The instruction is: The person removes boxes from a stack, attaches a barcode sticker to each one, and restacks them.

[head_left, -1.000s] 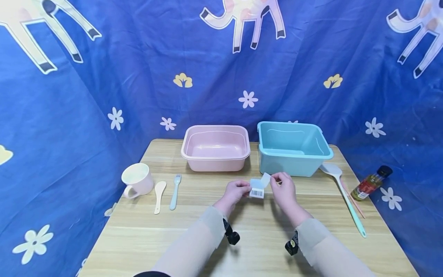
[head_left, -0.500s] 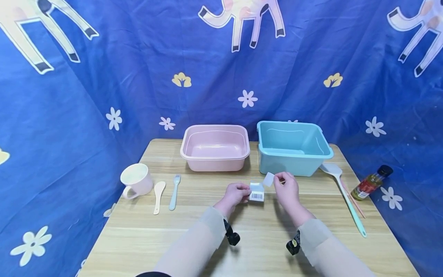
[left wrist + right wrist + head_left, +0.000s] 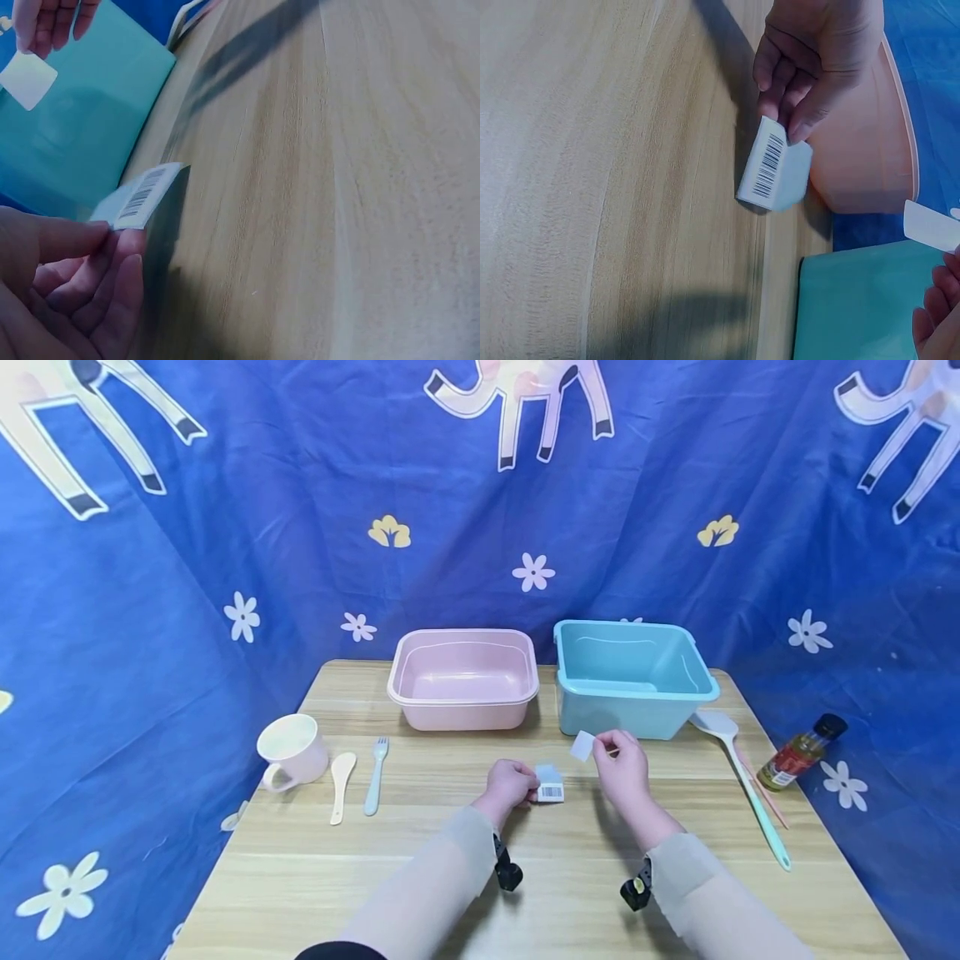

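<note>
My left hand (image 3: 511,782) pinches a small white packet with a barcode (image 3: 550,784) just above the wooden table (image 3: 420,860); the same barcode packet (image 3: 139,196) (image 3: 774,174) shows in both wrist views, held by curled fingers (image 3: 82,277). My right hand (image 3: 621,766) pinches a small white square piece (image 3: 582,747), apart from the packet and a little higher, in front of the teal tub (image 3: 632,676). The piece (image 3: 28,78) (image 3: 931,225) hangs from the right fingertips in both wrist views.
A pink tub (image 3: 464,677) stands behind the hands, left of the teal one. A pink mug (image 3: 292,750), a cream spoon (image 3: 339,783) and a blue fork (image 3: 375,772) lie at the left. A long teal spatula (image 3: 742,775) and a dark-capped bottle (image 3: 801,752) lie at the right.
The white square has come away from the packet: my right hand lifted it up and to the right, while my left hand lowered the packet toward the table.
</note>
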The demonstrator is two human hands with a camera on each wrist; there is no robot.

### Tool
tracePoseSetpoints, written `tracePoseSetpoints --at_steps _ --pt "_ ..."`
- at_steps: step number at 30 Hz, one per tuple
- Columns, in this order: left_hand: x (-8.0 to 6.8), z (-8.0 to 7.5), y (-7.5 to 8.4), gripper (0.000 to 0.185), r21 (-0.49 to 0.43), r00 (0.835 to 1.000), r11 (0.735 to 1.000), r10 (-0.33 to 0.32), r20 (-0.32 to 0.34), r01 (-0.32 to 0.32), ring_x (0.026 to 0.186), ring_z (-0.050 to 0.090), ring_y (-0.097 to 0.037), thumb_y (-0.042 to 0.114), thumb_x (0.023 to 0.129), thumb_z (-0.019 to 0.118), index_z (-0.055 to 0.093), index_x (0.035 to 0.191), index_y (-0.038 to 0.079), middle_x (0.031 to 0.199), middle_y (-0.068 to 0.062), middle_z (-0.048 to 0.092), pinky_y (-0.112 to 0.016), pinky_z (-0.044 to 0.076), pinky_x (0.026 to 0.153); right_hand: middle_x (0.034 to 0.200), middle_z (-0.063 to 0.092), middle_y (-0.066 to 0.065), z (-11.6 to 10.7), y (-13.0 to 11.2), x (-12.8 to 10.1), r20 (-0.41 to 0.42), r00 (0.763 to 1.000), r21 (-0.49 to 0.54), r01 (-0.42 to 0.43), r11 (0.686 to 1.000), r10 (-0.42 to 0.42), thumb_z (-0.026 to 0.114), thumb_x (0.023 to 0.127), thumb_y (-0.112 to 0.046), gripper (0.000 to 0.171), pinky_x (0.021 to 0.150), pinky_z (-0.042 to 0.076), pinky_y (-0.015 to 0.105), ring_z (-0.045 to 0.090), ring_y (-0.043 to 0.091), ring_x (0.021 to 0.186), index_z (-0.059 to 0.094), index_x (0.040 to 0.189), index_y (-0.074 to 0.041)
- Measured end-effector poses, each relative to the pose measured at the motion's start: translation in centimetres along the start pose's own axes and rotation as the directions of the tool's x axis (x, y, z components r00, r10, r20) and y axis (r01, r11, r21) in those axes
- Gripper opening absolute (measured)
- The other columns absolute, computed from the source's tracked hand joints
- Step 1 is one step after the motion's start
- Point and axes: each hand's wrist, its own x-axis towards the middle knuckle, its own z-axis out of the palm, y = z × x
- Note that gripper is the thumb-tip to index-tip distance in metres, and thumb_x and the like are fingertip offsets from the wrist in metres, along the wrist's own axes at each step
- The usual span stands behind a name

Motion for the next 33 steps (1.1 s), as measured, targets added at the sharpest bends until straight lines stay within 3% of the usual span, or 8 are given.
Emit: tracePoseSetpoints --at_steps 5,10,14,18,21,25,29,33 --pt "-0.1 -0.5 0.3 0.003 0.082 1.000 0.997 -0.007 0.001 0.007 0.052 0.060 -0.013 -0.004 0.086 0.067 0.070 0.085 -0.006 0.069 -0.013 0.068 -0.031 0.056 0.054 0.090 0.062 0.014 -0.1 -0.1 0.0 -0.006 1.000 0.006 0.011 1.000 -0.011 0.063 0.090 0.001 0.006 0.079 0.047 0.041 0.056 0.029 0.085 0.068 0.088 0.003" --pt "0.2 -1.3 0.2 0.002 0.096 1.000 0.995 -0.019 -0.005 0.020 0.053 0.061 -0.014 -0.003 0.084 0.070 0.068 0.083 -0.004 0.070 -0.013 0.067 -0.030 0.055 0.052 0.091 0.063 0.014 -0.1 -0.4 0.1 0.005 1.000 0.008 0.006 1.000 -0.007 0.063 0.090 0.000 0.006 0.079 0.047 0.041 0.056 0.029 0.086 0.068 0.089 0.002" --pt "0.3 -1.8 0.5 0.007 0.072 0.998 0.997 -0.008 -0.060 0.012 0.054 0.062 -0.018 -0.001 0.083 0.073 0.065 0.082 -0.001 0.070 -0.012 0.065 -0.031 0.055 0.053 0.093 0.062 0.013 0.0 -0.5 0.1 0.026 1.000 -0.003 -0.008 1.000 0.008 0.062 0.092 -0.002 0.007 0.079 0.047 0.039 0.056 0.028 0.088 0.068 0.090 0.002" --pt "-0.1 -1.8 1.9 0.007 0.058 0.990 0.998 0.043 -0.137 -0.036 0.058 0.060 -0.017 0.005 0.083 0.075 0.068 0.082 0.003 0.074 -0.007 0.065 -0.029 0.053 0.055 0.093 0.062 0.012 0.0 -0.7 0.0 0.034 0.999 -0.017 -0.016 1.000 0.017 0.062 0.092 -0.003 0.007 0.080 0.047 0.039 0.055 0.028 0.089 0.068 0.091 0.001" --pt "-0.8 -1.3 3.5 0.006 0.002 0.986 0.996 0.093 -0.138 -0.093 0.060 0.059 -0.015 0.007 0.082 0.076 0.071 0.083 0.003 0.076 -0.004 0.067 -0.031 0.053 0.061 0.094 0.062 0.012 0.1 -0.8 -0.2 0.035 0.999 -0.025 -0.019 1.000 0.020 0.063 0.092 -0.003 0.007 0.081 0.047 0.040 0.054 0.027 0.090 0.068 0.091 0.000" --pt "-1.8 -0.4 5.5 0.009 -0.139 0.991 0.983 0.111 -0.072 -0.121 0.061 0.061 -0.014 0.005 0.081 0.077 0.073 0.085 -0.001 0.073 -0.006 0.070 -0.037 0.054 0.071 0.095 0.062 0.011 0.3 -1.0 -0.5 0.039 0.999 -0.045 0.020 0.999 -0.018 0.063 0.091 -0.002 0.006 0.083 0.047 0.041 0.053 0.027 0.092 0.068 0.092 0.000" --pt "-2.7 0.4 6.7 0.009 -0.225 0.993 0.968 0.106 -0.045 -0.113 0.059 0.061 -0.013 0.005 0.081 0.078 0.074 0.085 -0.003 0.069 -0.006 0.069 -0.028 0.051 0.063 0.096 0.063 0.010 0.6 -1.0 -0.8 0.044 0.992 -0.076 0.121 0.990 -0.118 0.065 0.091 -0.002 0.004 0.084 0.046 0.043 0.053 0.027 0.094 0.069 0.091 -0.001" --pt "-3.1 1.0 7.1 0.010 -0.271 0.991 0.953 0.123 -0.057 -0.134 0.057 0.059 -0.012 0.003 0.081 0.078 0.073 0.084 -0.006 0.068 -0.007 0.069 -0.022 0.048 0.058 0.093 0.064 0.009 0.9 -1.1 -1.1 0.033 0.967 -0.116 0.256 0.960 -0.253 0.066 0.088 0.001 0.004 0.082 0.045 0.042 0.053 0.027 0.092 0.070 0.089 -0.002"
